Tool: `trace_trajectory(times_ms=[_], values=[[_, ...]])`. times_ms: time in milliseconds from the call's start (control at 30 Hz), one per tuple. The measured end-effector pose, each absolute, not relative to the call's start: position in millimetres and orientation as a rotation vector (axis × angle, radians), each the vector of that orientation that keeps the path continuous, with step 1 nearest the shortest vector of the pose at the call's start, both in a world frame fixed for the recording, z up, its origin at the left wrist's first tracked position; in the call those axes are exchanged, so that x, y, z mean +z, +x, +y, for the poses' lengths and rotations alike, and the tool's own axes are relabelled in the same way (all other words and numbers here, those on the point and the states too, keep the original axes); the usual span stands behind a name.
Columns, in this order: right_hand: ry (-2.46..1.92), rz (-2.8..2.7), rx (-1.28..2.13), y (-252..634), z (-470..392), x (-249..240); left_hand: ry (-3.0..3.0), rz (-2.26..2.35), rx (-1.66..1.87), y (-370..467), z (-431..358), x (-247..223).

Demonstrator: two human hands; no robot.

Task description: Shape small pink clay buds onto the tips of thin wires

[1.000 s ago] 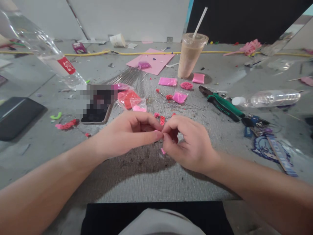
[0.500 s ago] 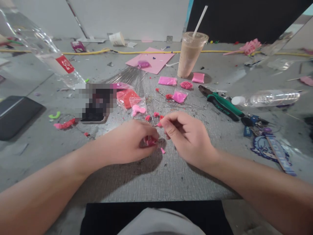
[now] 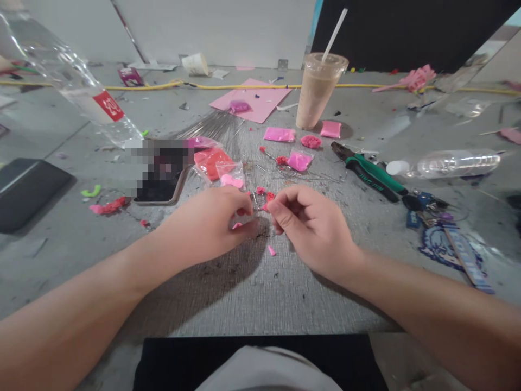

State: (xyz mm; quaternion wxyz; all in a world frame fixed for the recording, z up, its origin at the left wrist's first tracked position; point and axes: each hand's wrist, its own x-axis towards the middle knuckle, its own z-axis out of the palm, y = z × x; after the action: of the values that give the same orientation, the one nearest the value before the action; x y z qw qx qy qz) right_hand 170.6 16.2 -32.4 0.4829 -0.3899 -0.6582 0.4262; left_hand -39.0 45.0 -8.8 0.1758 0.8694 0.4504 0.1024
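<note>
Surface: a grey, rough-textured surface [image 3: 252, 293] fills most of the frame, littered with dark crumbs and scraps; its near edge runs along the bottom, above a dark lap.
Room: a pale wall upper left and a black panel upper right close the far side; a yellow cord [image 3: 163, 86] runs across along the back.
Large things: a clear plastic bottle with a red label [image 3: 77, 89] lies tilted in the upper left; a second clear bottle [image 3: 445, 163] lies on its side at right; a dark flat case [image 3: 24, 190] sits at the left edge.
Middle things: a lidded cup of brown drink with a straw [image 3: 317, 92] stands upper centre, beside a pink paper sheet [image 3: 254, 100]; green-handled pliers [image 3: 368, 171] lie right of centre; a phone [image 3: 160, 174], partly blurred, lies left of centre; a bundle of thin wires [image 3: 211, 127] fans out behind it.
Small things: small bags of pink and red bits [image 3: 217, 163] lie just above the hands; keys and a blue patch [image 3: 442, 228] at right.
Left hand [image 3: 207, 228]: grip pinching a small pink piece [image 3: 237, 224] between thumb and fingers, at frame centre.
Right hand [image 3: 313, 225]: grip curled closed, fingertips near small red flowers [image 3: 264, 198]; whether it holds anything cannot be told.
Loose piece: a pink scrap [image 3: 271, 251] lies between the hands.
Open room: the bare stretch lies in the lower centre, between the forearms.
</note>
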Motion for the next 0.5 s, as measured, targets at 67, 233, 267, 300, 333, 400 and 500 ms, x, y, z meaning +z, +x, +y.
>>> trace_trajectory(times_ms=[67, 233, 267, 300, 333, 400, 500], values=[[-0.954, -1.643, 1.024, 171.2, 16.6, -34.5, 2.474, 1.292, 0.336, -36.8, 45.5, -6.8], [-0.860, -1.731, 0.888, 171.0, 17.9, -36.5, 2.321, 1.319, 0.549, -32.8, 44.5, -1.0], [-0.824, -1.742, 0.840, 170.9, 17.9, -35.8, 2.262, 1.319, 0.568, -32.4, 44.0, -0.1], [-0.784, -1.749, 0.805, 170.9, 17.7, -35.1, 2.205, 1.309, 0.576, -32.1, 43.4, 0.5], [-0.745, -1.750, 0.785, 170.8, 17.3, -34.3, 2.153, 1.297, 0.578, -31.8, 42.8, 1.0], [-0.684, -1.746, 0.776, 170.7, 16.4, -33.4, 2.082, 1.265, 0.576, -31.7, 41.8, 1.1], [-0.672, -1.755, 0.758, 170.6, 15.5, -33.5, 2.026, 1.217, 0.575, -32.3, 41.0, -1.2]])
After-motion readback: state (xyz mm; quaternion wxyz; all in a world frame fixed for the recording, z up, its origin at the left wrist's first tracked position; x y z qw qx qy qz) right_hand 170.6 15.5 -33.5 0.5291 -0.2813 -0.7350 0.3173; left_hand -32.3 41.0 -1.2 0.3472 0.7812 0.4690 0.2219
